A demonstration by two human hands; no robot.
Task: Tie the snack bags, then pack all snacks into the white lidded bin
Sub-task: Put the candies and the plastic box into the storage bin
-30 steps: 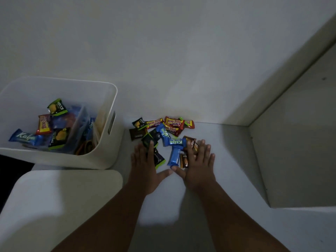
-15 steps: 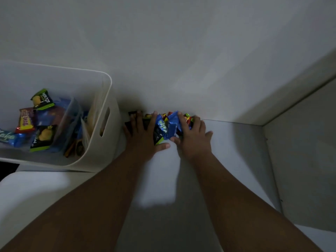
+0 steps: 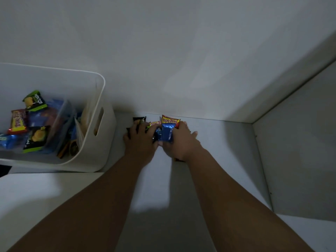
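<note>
The packing step is in hand: a heap of loose snacks (image 3: pixel 160 127) is being gathered against the wall (image 3: pixel 163 51), a little above the middle of the view. The left hand (image 3: pixel 140 140) is laid over the heap from its 8 o'clock side, fingers bent down onto a black wrapper (image 3: pixel 140 120). The right hand (image 3: pixel 181 142) is cupped round the heap from 4 o'clock, its thumb pressed to a blue wrapper (image 3: pixel 166 134) that is stood on end between the two hands; a red wrapper (image 3: pixel 170 121) is pushed up behind it at 12 o'clock. Both hands are thus closed round the heap, though how many pieces are truly held cannot be told. One dark piece is left under the right wrist.

The white bin (image 3: pixel 54 69) is seen at 9 o'clock of the heap, near it but apart, open at the top. Packed snacks (image 3: pixel 34 101) and clear bags (image 3: pixel 61 120) are already inside; whether those bags are tied cannot be made out. A white panel (image 3: pixel 36 197), perhaps the lid, is seen at 7 o'clock.

Next, the heap would need to be squeezed firmly, lifted clear of the shelf surface (image 3: pixel 218 142), carried towards 9 o'clock over the rim and released. Slippery wrappers could be dropped from a loose hold.
</note>
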